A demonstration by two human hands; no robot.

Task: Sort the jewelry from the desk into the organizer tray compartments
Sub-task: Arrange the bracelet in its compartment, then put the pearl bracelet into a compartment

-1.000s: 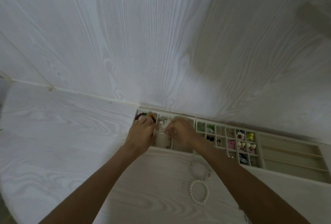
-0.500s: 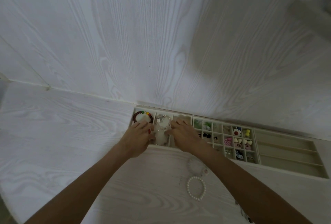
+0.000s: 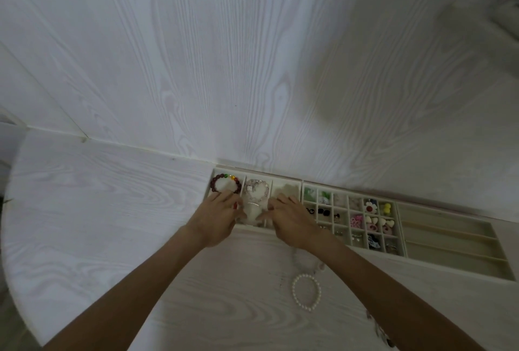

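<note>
Flanking one clear bracelet: two hands, left hand, right hand.

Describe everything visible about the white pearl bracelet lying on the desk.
The white pearl bracelet is a closed loop of small, round, glossy white beads that look like pearls, strung close together into a slightly oval ring. It lies flat on the pale wood-grain desk, in front of the organizer tray and outside every compartment. Neither hand touches it; it sits beside the forearm of the right hand. Just above it lies another, paler beaded piece, partly hidden; whether they touch is unclear.
</note>
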